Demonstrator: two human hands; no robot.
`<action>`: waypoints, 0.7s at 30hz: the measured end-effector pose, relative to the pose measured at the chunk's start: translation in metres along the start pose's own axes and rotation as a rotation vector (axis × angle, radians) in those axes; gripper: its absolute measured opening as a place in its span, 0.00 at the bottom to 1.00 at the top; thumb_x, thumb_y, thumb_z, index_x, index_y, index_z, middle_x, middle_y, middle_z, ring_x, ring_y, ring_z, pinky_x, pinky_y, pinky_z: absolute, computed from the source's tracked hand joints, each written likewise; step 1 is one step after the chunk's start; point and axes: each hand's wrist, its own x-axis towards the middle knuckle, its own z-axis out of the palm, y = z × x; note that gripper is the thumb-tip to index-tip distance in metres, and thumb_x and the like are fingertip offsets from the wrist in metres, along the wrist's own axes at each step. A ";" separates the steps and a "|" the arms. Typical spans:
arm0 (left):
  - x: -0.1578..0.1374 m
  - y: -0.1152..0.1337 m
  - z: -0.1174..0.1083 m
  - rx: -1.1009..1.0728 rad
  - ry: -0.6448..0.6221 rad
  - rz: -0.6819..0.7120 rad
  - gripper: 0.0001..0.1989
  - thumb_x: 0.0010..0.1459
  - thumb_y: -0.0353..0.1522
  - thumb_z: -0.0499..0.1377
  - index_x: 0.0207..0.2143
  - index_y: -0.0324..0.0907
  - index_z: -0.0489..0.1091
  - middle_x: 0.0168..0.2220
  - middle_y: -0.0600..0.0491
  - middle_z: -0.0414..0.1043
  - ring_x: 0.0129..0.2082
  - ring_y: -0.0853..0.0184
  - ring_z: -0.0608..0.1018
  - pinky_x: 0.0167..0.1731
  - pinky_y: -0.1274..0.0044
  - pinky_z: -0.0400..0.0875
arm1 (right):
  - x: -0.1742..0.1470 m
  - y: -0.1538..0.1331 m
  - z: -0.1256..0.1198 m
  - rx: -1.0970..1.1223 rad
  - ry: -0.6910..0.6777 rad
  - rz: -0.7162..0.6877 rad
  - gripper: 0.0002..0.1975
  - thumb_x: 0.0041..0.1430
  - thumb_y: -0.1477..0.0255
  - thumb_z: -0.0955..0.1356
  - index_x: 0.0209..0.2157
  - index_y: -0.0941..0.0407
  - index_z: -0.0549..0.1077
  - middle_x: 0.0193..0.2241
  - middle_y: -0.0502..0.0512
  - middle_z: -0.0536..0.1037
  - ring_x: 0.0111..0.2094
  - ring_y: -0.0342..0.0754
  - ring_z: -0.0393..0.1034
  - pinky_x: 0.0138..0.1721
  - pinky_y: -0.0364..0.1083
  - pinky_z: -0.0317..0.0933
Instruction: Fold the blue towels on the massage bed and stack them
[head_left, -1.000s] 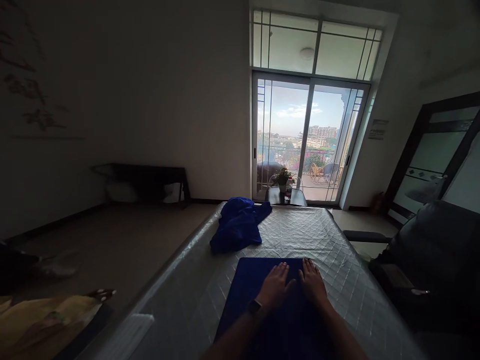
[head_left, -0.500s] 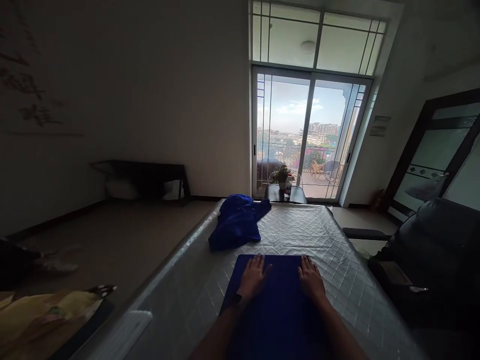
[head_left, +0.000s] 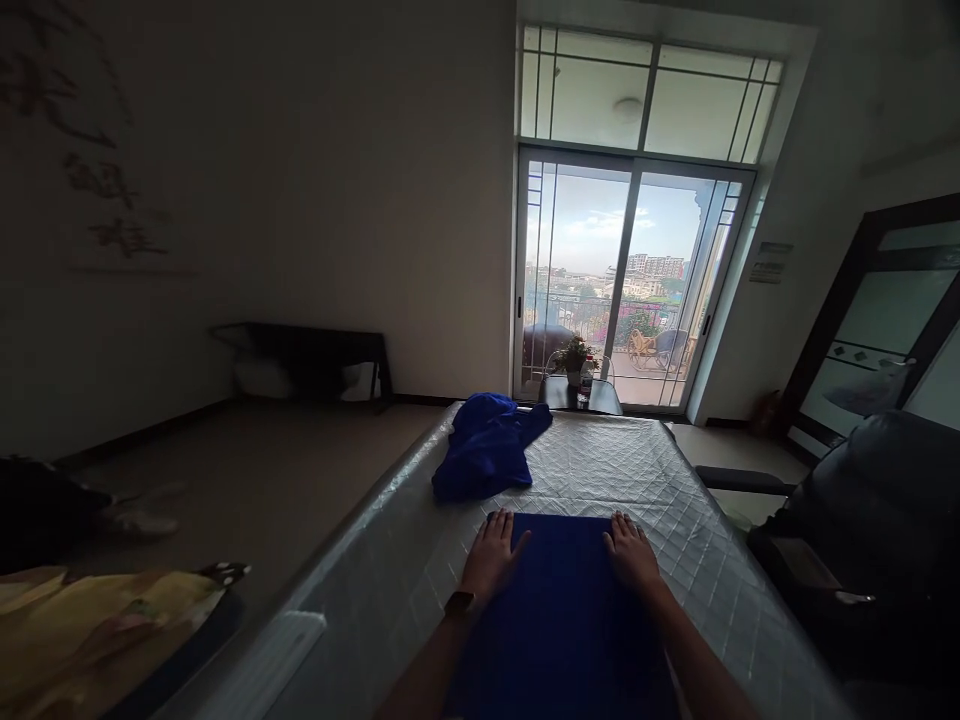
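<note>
A flat, smooth blue cloth point(head_left: 562, 610) lies in front of me on a silver quilted mattress point(head_left: 600, 450). My left hand point(head_left: 493, 555) rests palm down over the cloth's far left corner, fingers stretched out and thumb apart. At the far right corner my right hand point(head_left: 632, 550) lies the same way, flat and open. The cloth's near end runs out of view between my forearms. Beyond it, toward the left, sits a crumpled blue garment point(head_left: 484, 450), touched by neither hand.
A pale flat object point(head_left: 274, 660) lies at the mattress's left edge. A small table point(head_left: 600, 393) with a plant and bottle stands past the far end. On the right is a dark armchair point(head_left: 885, 500). Yellow patterned fabric point(head_left: 97, 630) and a person's shoe point(head_left: 142, 522) show at left.
Both hands have slid outward to the cloth's side edges, the left one more. The view has turned slightly left, so the room appears shifted right. The crumpled garment stays in place.
</note>
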 end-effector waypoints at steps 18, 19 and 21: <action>0.026 0.189 0.014 -0.279 -0.201 0.308 0.32 0.72 0.46 0.34 0.70 0.40 0.53 0.69 0.46 0.57 0.70 0.62 0.58 0.67 0.65 0.55 | -0.001 0.009 0.011 0.002 -0.006 -0.027 0.32 0.66 0.74 0.53 0.71 0.59 0.50 0.72 0.54 0.47 0.72 0.47 0.35 0.70 0.50 0.34; 0.026 0.189 0.018 -0.281 -0.204 0.295 0.32 0.72 0.45 0.33 0.70 0.40 0.54 0.69 0.46 0.57 0.70 0.61 0.58 0.67 0.64 0.55 | -0.001 0.009 0.011 0.000 -0.007 -0.030 0.32 0.66 0.74 0.53 0.71 0.59 0.50 0.72 0.54 0.47 0.72 0.47 0.35 0.70 0.50 0.35; 0.025 0.181 0.022 -0.270 -0.194 0.267 0.32 0.72 0.45 0.34 0.69 0.40 0.55 0.69 0.46 0.58 0.70 0.60 0.57 0.68 0.62 0.53 | -0.001 0.008 0.010 0.003 -0.004 -0.027 0.31 0.67 0.72 0.53 0.70 0.59 0.50 0.72 0.55 0.48 0.72 0.48 0.36 0.69 0.51 0.36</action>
